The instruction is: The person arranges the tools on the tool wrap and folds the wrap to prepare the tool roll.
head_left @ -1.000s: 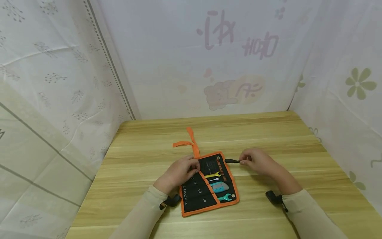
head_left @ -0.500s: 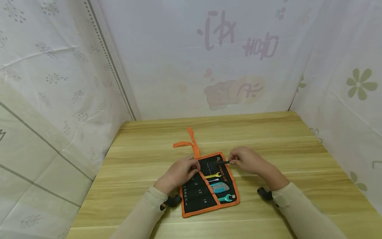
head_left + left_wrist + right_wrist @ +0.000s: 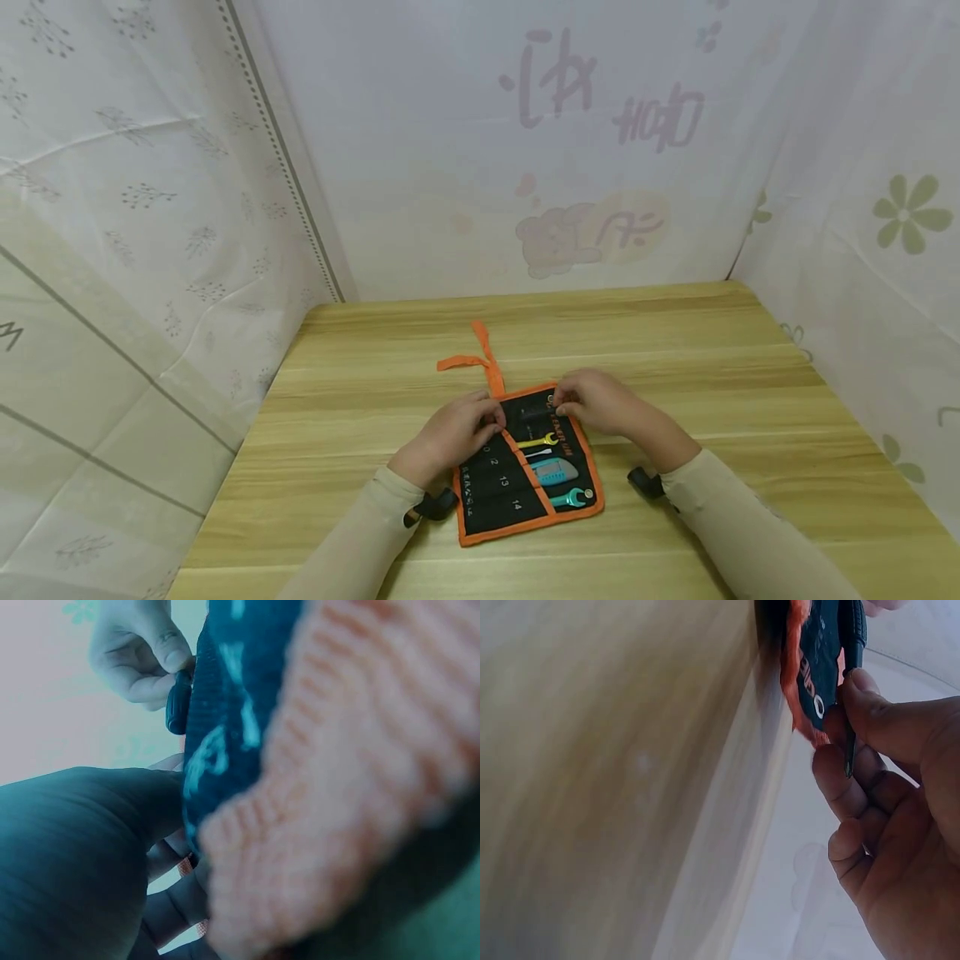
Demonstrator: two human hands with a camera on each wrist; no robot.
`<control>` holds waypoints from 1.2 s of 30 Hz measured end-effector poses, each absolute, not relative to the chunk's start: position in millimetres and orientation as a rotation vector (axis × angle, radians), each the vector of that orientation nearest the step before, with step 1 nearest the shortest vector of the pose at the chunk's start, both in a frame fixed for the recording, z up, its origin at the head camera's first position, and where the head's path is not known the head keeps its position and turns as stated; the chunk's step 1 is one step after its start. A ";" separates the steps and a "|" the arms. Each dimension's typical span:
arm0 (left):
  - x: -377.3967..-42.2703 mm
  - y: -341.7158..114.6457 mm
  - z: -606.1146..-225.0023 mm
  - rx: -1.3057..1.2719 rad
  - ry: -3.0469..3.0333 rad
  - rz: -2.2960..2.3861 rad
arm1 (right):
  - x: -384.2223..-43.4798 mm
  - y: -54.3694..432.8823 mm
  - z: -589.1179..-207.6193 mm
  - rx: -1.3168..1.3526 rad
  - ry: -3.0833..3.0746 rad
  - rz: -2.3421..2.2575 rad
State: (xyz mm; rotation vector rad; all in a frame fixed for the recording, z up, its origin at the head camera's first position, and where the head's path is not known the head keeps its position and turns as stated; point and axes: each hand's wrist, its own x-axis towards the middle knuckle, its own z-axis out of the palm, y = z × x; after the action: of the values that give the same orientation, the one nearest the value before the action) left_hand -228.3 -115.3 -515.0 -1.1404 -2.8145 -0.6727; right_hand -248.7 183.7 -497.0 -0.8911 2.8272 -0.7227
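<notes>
A black tool roll (image 3: 495, 521) with orange edging lies spread on the table. My left hand (image 3: 453, 433) pinches the orange-trimmed pocket edge at the roll's upper left. Between thumb and fingers, my right hand (image 3: 606, 407) pinches a black screwdriver (image 3: 853, 634) by its shaft. Its handle points left over the roll's upper part, toward the left hand, and its tip shows below the thumb in the right wrist view. Several tools stick out of the pockets: a yellow wrench (image 3: 542, 440), a thin silver-tipped tool (image 3: 538, 453), a turquoise utility knife (image 3: 555, 472) and a teal wrench (image 3: 572, 497).
Orange tie straps (image 3: 487, 360) extend from the roll's far edge. The wood-grain table (image 3: 675, 333) is bordered by printed curtains (image 3: 420, 167) at the back and both sides. A dark camera mount sits on each wrist.
My right hand has moved left with the screwdriver, bringing its handle from beyond the roll's right edge to over the roll's upper part. The left hand has stayed at the pocket edge.
</notes>
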 end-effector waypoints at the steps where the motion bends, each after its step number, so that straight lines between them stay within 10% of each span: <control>1: -228.4 -115.1 -514.8 -1.141 -2.814 -0.672 | -248.8 181.9 -497.3 -0.886 2.828 -0.722; 36: -231.2 -117.3 -518.0 -1.220 -2.754 -0.687 | -247.8 143.8 -497.8 -0.927 2.734 -0.648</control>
State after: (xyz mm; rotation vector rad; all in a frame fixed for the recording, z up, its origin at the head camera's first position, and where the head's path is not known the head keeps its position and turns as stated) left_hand -231.2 -117.3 -518.0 -1.2198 -2.7537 -0.6867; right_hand -247.8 143.8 -497.8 -0.9270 2.7345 -0.6480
